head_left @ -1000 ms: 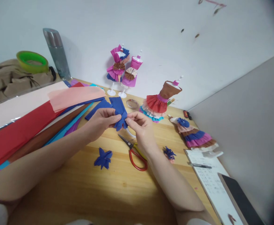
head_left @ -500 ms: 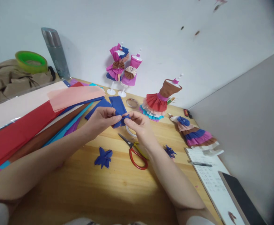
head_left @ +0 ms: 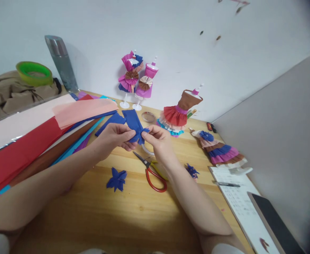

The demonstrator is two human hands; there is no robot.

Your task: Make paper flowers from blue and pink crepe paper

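Between both hands is a small blue paper piece (head_left: 139,136) with pointed, petal-like edges. My left hand (head_left: 117,137) pinches its left side, fingers closed. On its right side my right hand (head_left: 157,140) grips it between thumb and fingers. A blue paper strip (head_left: 132,120) lies just behind the hands, with another blue strip (head_left: 111,123) to its left. Scissors with red and yellow handles (head_left: 151,169) rest below my right hand, beside a partly hidden white ring (head_left: 147,149). Nearer me lies a blue paper flower (head_left: 117,179).
Coloured paper sheets (head_left: 35,141) spread across the left. Small dress forms (head_left: 144,84) stand at the wall, another (head_left: 183,109) to their right. A paper dress (head_left: 221,150), dark blue cluster (head_left: 192,171), notepad (head_left: 234,201) and tablet (head_left: 276,222) lie at right.
The blue piece between my fingers has opened out and shows more of its pointed edges. Both hands stay nearly in place, and the whole view has shifted slightly.
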